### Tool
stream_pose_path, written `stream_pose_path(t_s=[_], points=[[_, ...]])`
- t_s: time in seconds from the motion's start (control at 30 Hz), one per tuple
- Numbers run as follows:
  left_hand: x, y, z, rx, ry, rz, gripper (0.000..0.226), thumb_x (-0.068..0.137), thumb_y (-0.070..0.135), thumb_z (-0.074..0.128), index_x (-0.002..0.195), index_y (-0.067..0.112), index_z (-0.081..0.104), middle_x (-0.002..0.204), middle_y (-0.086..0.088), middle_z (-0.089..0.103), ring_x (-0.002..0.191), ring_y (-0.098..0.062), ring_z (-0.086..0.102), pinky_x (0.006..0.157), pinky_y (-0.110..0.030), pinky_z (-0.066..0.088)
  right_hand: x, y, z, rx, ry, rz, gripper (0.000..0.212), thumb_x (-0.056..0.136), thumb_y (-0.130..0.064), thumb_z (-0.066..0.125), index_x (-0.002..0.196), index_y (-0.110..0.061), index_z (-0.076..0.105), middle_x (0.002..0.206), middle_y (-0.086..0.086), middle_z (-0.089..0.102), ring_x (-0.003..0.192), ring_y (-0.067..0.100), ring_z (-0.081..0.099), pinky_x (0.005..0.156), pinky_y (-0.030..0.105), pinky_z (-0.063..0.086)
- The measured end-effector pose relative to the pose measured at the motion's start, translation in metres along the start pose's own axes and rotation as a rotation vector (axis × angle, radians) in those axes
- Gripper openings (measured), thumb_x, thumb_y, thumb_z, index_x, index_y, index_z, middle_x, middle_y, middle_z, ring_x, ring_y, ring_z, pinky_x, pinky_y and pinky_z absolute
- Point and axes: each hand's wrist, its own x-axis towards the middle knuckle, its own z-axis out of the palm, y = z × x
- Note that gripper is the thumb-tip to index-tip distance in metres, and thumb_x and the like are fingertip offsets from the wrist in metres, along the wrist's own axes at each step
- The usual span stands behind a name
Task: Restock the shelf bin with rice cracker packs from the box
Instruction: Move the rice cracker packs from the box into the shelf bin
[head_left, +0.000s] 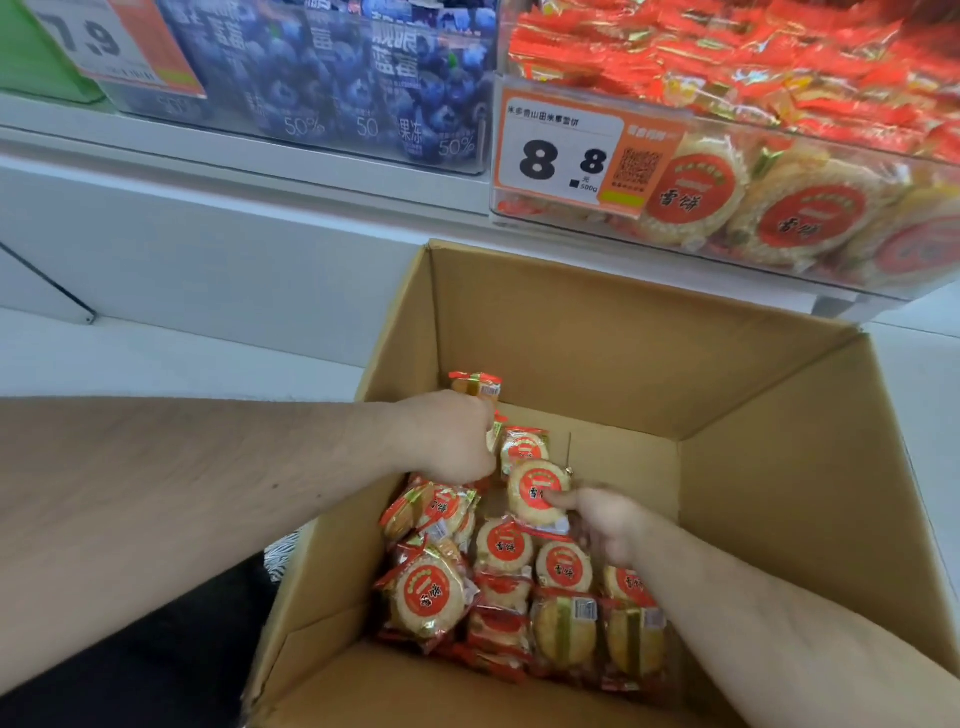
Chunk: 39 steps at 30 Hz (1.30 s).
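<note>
An open cardboard box (571, 332) stands below the shelf and holds several round rice cracker packs (504, 545) with red labels. Both my hands are inside it. My left hand (452, 436) is a closed fist around a few packs; one pack (475, 384) sticks up above the fist. My right hand (602, 519) pinches a single round pack (535, 491), thumb on its red label. The clear shelf bin (753, 208) at the upper right is heaped with the same packs.
An orange price tag (563, 156) reading 8.8 is fixed to the bin's front left. Left of it a bin of blue blueberry jelly packs (337, 78) sits on the white shelf (234, 150). Another price tag (109, 41) hangs at top left.
</note>
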Motion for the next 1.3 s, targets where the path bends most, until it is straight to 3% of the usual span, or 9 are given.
stream_pose_path(t_s=[0.1,0.17,0.33,0.5,0.6,0.7,0.9,1.03,1.3], points=[[0.0,0.004,-0.004,-0.1,0.063,-0.06,0.075,0.088,0.046,0.063,0.144,0.011,0.027,0.121,-0.01,0.05,0.091,-0.02,0.058,0.074,-0.032,0.051,-0.031,-0.023,0.006,0.17,-0.221,-0.13,0.015,0.086,-0.012,0.067,0.099,-0.015,0.061,0.081,0.002,0.073,0.066,0.014,0.061,0.054,0.023,0.041],[0.0,0.0,-0.006,-0.191,0.096,-0.077,0.088,0.082,0.047,0.07,0.147,0.014,0.021,0.134,-0.011,0.043,0.101,-0.022,0.056,0.084,-0.033,0.052,-0.048,-0.037,0.02,0.213,-0.372,-0.217,0.03,0.079,-0.009,0.071,0.107,-0.011,0.06,0.092,0.008,0.073,0.08,0.019,0.067,0.07,0.028,0.051],[-0.004,-0.015,-0.008,-0.517,0.084,-0.054,0.074,0.079,0.017,0.08,0.14,0.019,0.039,0.115,-0.005,0.06,0.097,-0.021,0.064,0.072,-0.034,0.061,-0.054,-0.048,0.035,0.064,-0.625,-0.257,0.053,0.078,0.0,0.068,0.129,-0.006,0.053,0.116,0.014,0.067,0.104,0.025,0.064,0.087,0.034,0.053],[-0.01,-0.019,-0.004,-0.318,0.143,-0.018,0.072,0.081,0.026,0.078,0.142,0.023,0.039,0.126,-0.004,0.06,0.108,-0.021,0.06,0.088,-0.034,0.055,-0.037,-0.007,0.069,-0.973,-0.264,-0.165,0.063,0.08,-0.027,0.078,0.136,-0.017,0.052,0.134,0.003,0.058,0.115,0.019,0.057,0.099,0.034,0.05],[-0.01,-0.019,-0.004,-0.342,0.125,-0.013,0.071,0.081,0.026,0.078,0.14,0.025,0.039,0.124,-0.003,0.06,0.107,-0.021,0.061,0.087,-0.034,0.056,-0.027,0.017,0.098,-1.079,-0.154,-0.2,0.095,0.062,-0.059,0.084,0.141,-0.021,0.047,0.139,-0.003,0.055,0.123,0.02,0.054,0.098,0.031,0.047],[-0.01,-0.02,-0.006,-0.393,0.119,-0.018,0.071,0.082,0.024,0.078,0.14,0.024,0.038,0.123,-0.003,0.06,0.106,-0.019,0.062,0.086,-0.034,0.057,-0.02,0.028,0.112,-1.276,-0.055,-0.247,0.092,0.064,-0.06,0.082,0.139,-0.02,0.046,0.135,0.001,0.057,0.12,0.024,0.057,0.094,0.034,0.051],[-0.009,-0.021,-0.01,-0.636,0.051,-0.06,0.05,0.093,0.018,0.064,0.135,0.023,0.038,0.12,-0.008,0.061,0.103,-0.023,0.064,0.077,-0.038,0.061,-0.022,0.034,0.09,-0.973,-0.055,-0.209,0.074,0.071,-0.033,0.087,0.132,-0.016,0.049,0.127,0.002,0.06,0.115,0.021,0.059,0.095,0.033,0.052],[-0.012,-0.02,-0.016,-0.723,0.055,-0.067,0.036,0.094,0.017,0.059,0.127,0.021,0.044,0.114,-0.009,0.065,0.1,-0.023,0.066,0.076,-0.039,0.061,-0.043,0.009,0.051,-0.621,-0.053,-0.197,0.025,0.08,-0.013,0.08,0.095,-0.014,0.061,0.087,-0.004,0.063,0.077,0.008,0.06,0.064,0.022,0.053],[-0.027,0.002,-0.062,-0.812,0.198,-0.017,0.03,0.095,0.017,0.058,0.124,0.019,0.049,0.109,-0.009,0.067,0.093,-0.022,0.068,0.068,-0.037,0.061,-0.141,-0.086,-0.036,-0.514,-0.01,-0.369,0.017,0.086,-0.008,0.072,0.082,-0.017,0.058,0.072,-0.002,0.068,0.064,0.012,0.061,0.053,0.022,0.045]])
